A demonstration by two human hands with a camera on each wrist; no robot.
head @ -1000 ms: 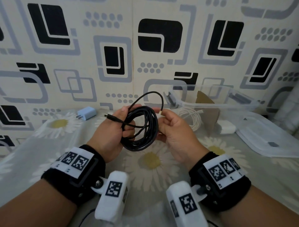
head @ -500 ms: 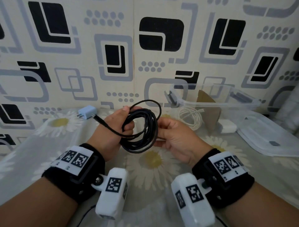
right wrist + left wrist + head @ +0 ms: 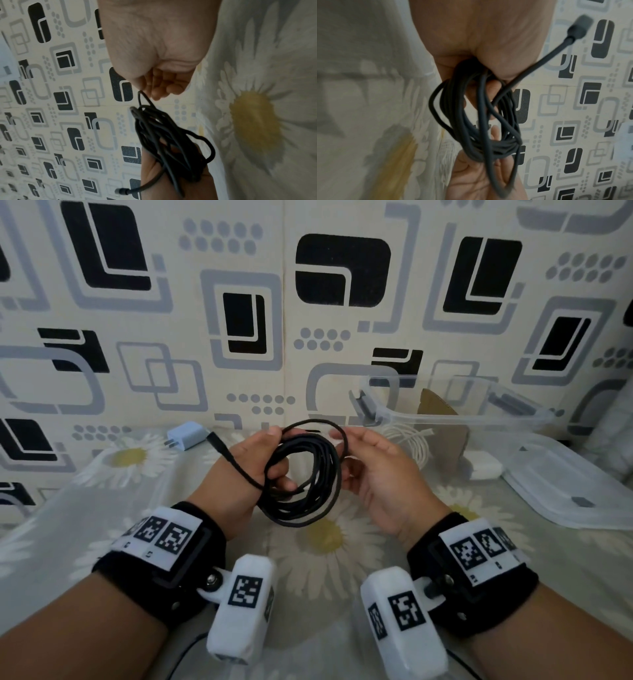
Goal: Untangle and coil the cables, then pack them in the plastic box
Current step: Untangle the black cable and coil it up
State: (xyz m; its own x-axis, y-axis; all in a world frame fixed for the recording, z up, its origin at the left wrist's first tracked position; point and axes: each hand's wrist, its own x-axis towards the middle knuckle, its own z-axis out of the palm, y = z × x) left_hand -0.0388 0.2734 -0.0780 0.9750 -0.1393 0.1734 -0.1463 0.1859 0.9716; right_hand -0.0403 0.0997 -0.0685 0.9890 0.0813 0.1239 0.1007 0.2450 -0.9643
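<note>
A black cable (image 3: 301, 517) is wound into a loose coil held above the daisy-print cloth. My left hand (image 3: 239, 474) grips the coil's left side, fingers curled through the ring. The cable's plug end (image 3: 215, 440) sticks out up and left over that hand. My right hand (image 3: 380, 481) pinches the top loop of the coil on its right side. In the left wrist view the coil (image 3: 471, 128) hangs from the curled fingers, the plug (image 3: 580, 27) pointing away. In the right wrist view the cable (image 3: 163, 135) runs up to my fingertips. The clear plastic box (image 3: 445, 417) stands behind to the right, with a coiled white cable (image 3: 411, 443) inside.
The box's clear lid (image 3: 565, 484) lies flat at the right. A white charger (image 3: 186, 434) sits on the cloth at the back left, near the wall. A piece of cardboard (image 3: 442, 419) and a white adapter (image 3: 484, 465) are in or by the box.
The loose top loop has shrunk onto the coil. The plug end has swung up and left over my left hand. My right hand has moved up to the coil's top.
</note>
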